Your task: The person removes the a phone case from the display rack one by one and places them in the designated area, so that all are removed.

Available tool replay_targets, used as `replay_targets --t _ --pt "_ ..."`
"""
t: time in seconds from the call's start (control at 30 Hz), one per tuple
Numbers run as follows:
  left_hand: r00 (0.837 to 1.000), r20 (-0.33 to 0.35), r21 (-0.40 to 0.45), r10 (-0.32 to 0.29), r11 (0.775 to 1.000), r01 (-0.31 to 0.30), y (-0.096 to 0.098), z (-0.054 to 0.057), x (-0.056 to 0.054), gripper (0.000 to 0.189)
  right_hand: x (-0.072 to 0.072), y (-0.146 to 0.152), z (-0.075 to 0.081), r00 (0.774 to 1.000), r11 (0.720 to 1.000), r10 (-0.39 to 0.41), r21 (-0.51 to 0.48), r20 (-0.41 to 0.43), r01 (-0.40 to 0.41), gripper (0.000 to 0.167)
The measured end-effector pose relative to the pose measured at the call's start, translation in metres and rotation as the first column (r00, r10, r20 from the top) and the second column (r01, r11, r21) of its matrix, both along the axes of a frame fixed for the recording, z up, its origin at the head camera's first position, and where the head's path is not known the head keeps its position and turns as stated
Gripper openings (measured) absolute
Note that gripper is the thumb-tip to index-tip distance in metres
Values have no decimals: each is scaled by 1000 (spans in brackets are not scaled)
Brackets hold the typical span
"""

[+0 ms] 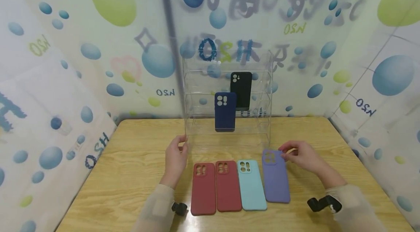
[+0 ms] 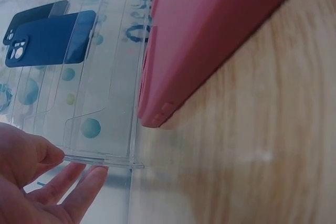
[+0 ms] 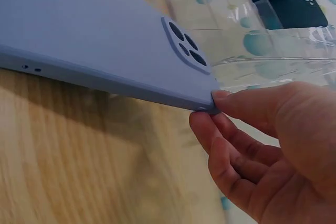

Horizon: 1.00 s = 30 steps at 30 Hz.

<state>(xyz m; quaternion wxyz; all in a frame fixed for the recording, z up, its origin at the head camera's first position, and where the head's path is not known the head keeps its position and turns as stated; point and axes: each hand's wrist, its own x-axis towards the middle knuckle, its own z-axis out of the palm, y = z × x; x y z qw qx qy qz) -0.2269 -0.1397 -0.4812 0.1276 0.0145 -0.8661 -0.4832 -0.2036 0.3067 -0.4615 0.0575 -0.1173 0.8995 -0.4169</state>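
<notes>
My right hand pinches the upper right corner of a purple phone case. In the right wrist view, the case's near edge is tilted up off the wood. With thumb and fingers, my left hand grips the lower left side edge of a clear tiered display rack. Standing in the rack are a dark blue phone case and, a tier higher behind it, a black phone case. Left of the purple case lie a light blue phone case and two red phone cases, side by side.
A wooden table carries everything, its far edge close to a wall covering printed with blue and green dots. Similar printed walls stand at both sides. A small black device is strapped to each wrist.
</notes>
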Motion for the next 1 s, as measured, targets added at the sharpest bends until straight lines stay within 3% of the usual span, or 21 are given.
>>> replay_targets --t 0.37,1.0 --pt "1000 7 -6 13 1000 -13 -1 1 1 30 -5 -15 -17 998 996 -23 82 53 19 18" --pt "1000 -1 -10 2 1000 -2 0 1 1 30 -7 -16 -21 1000 985 10 173 13 -12 13"
